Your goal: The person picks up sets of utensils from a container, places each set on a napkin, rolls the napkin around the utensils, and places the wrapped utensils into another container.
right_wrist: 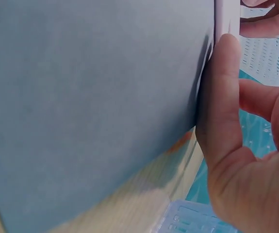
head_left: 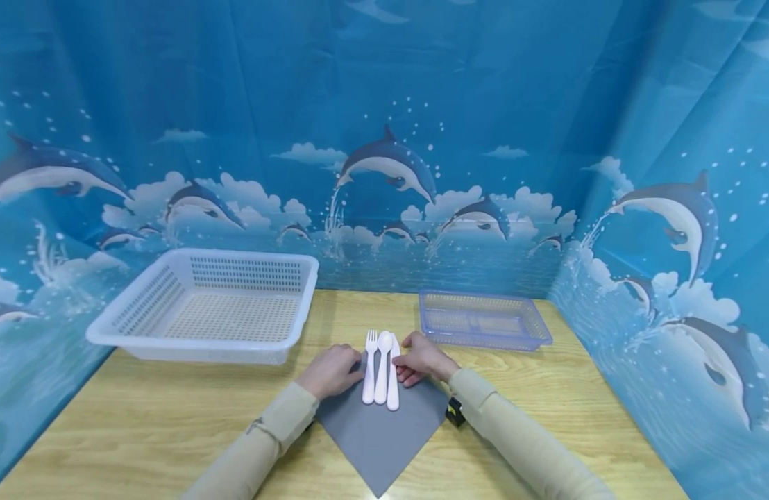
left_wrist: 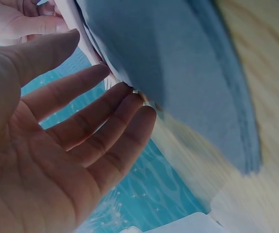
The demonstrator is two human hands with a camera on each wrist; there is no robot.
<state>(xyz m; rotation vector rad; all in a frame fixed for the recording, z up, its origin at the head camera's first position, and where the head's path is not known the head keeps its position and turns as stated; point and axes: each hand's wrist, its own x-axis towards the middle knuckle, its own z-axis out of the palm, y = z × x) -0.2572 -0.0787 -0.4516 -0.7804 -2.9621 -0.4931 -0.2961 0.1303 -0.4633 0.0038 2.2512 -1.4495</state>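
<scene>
A white fork [head_left: 368, 375], a white spoon [head_left: 382, 371] and a white knife [head_left: 393, 389] lie side by side on a grey folded cloth napkin [head_left: 379, 441], set as a diamond with one corner toward me. At the napkin's left edge is my left hand [head_left: 336, 370], its fingers extended and lightly bent beside the fork; the left wrist view has its fingertips at the cloth [left_wrist: 178, 87]. My right hand [head_left: 425, 357] is on the other side, its fingers touching the knife and the napkin. In the right wrist view one straight finger [right_wrist: 224, 92] lies along the napkin's edge.
A large white perforated basket [head_left: 203, 344] stands at the back left of the wooden table [head_left: 191, 410]. At the back right is a smaller, shallow purple see-through basket [head_left: 484, 340]. Blue dolphin-print curtains [head_left: 384, 69] enclose the table's back and sides.
</scene>
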